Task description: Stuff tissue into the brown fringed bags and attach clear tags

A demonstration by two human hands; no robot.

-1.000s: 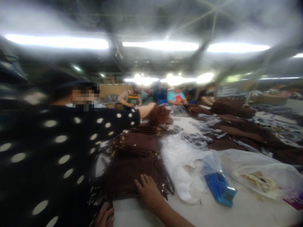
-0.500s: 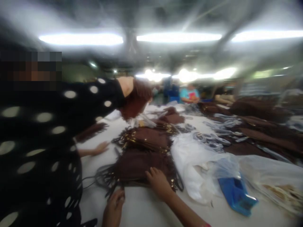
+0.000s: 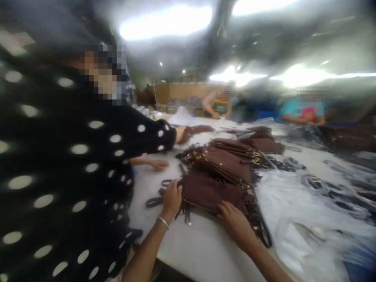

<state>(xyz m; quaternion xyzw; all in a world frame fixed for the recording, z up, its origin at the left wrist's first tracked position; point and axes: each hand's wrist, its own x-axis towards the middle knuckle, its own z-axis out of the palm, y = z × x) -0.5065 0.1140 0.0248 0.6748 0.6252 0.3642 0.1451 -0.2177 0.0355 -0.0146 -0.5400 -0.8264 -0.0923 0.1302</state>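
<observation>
A brown suede-like bag point(image 3: 210, 192) with fringed sides and dark straps lies on the white table, at the near end of a row of stacked bags. My left hand point(image 3: 172, 197), a bangle on its wrist, is closed on the bag's left edge near the loose straps point(image 3: 154, 201). My right hand point(image 3: 236, 225) grips the near right edge, its fingers bent over the top surface and its thumb mostly hidden. Directly behind lies a stack of similar bags point(image 3: 227, 160) with gold-coloured rings and zips.
A co-worker in a black polka-dot top point(image 3: 73, 176) stands close on my left, one arm reaching over the table point(image 3: 182, 254) to a brown piece point(image 3: 201, 128). Another hand point(image 3: 158, 164) rests nearby. White plastic bags point(image 3: 282, 199) lie at right. Other people sit across the table.
My view has swung left. My left hand has moved up from the table's near edge onto the bag's left edge. The co-worker's raised arm has lowered the brown piece toward the table.
</observation>
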